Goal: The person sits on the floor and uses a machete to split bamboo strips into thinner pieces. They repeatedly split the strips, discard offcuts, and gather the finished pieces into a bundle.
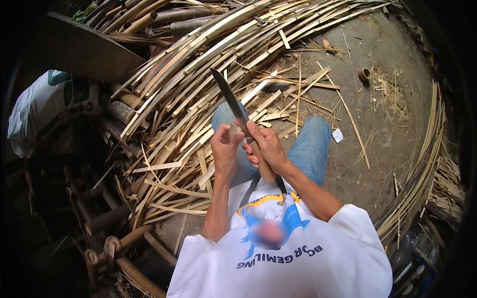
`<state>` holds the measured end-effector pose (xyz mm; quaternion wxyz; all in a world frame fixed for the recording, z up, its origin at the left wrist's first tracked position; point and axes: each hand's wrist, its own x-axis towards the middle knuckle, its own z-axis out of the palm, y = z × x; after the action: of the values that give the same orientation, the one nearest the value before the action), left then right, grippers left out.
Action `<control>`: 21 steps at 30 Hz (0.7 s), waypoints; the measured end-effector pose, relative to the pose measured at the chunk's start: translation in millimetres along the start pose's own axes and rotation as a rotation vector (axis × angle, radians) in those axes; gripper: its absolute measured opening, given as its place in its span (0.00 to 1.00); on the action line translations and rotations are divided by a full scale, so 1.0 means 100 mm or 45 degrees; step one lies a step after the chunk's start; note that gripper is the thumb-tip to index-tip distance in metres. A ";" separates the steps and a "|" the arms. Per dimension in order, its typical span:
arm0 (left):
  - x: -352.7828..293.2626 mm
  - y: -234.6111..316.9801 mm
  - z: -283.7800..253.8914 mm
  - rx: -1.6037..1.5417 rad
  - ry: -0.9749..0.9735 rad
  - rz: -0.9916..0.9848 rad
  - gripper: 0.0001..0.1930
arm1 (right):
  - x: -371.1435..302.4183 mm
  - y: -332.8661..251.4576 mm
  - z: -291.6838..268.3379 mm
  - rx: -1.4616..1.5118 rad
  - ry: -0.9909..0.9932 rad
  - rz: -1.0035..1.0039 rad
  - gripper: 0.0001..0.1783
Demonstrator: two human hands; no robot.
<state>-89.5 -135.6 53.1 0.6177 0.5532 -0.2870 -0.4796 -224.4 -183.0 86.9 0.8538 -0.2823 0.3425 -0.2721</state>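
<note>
My right hand (269,145) is closed round the wooden handle of a long knife (229,97). The dark blade points up and away to the left, and the handle's end reaches back toward my shirt. Right beside the base of the blade is my left hand (224,151), its thumb and fingers pinched together. Whatever sits in that pinch is too small to tell. Both hands are held above my lap, between my knees in blue jeans (309,151).
A large pile of split bamboo strips (198,74) curves across the left and far side. Thinner strips (422,169) lie along the right. A short bamboo ring (364,75) and a paper scrap (338,135) rest on the floor. A white sack (44,107) and bamboo frame (131,243) stand left.
</note>
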 end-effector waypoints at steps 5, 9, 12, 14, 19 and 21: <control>0.09 -0.01 0.04 -0.010 0.305 -0.087 0.16 | 0.07 0.12 0.09 0.104 -0.011 -0.054 0.29; 0.15 -0.03 0.21 -0.229 0.672 0.211 0.16 | 0.10 0.10 0.12 0.009 0.099 -0.073 0.31; 0.15 -0.13 -0.16 -0.395 0.572 0.135 0.19 | 0.18 0.10 -0.15 0.047 0.193 -0.085 0.32; 0.09 -0.15 -0.16 -0.478 0.499 0.063 0.21 | 0.16 0.06 -0.22 -0.002 0.071 0.015 0.32; 0.31 -0.02 -0.28 -0.570 0.549 0.210 0.24 | 0.23 0.24 -0.34 0.115 0.106 0.177 0.31; 0.37 0.10 -0.47 -0.584 0.647 0.176 0.24 | 0.29 0.50 -0.61 0.128 0.179 0.222 0.31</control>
<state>-31.3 -150.2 45.2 0.8088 0.4809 -0.0455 -0.3354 -237.8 -185.6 3.3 0.8612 -0.1886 0.4107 -0.2327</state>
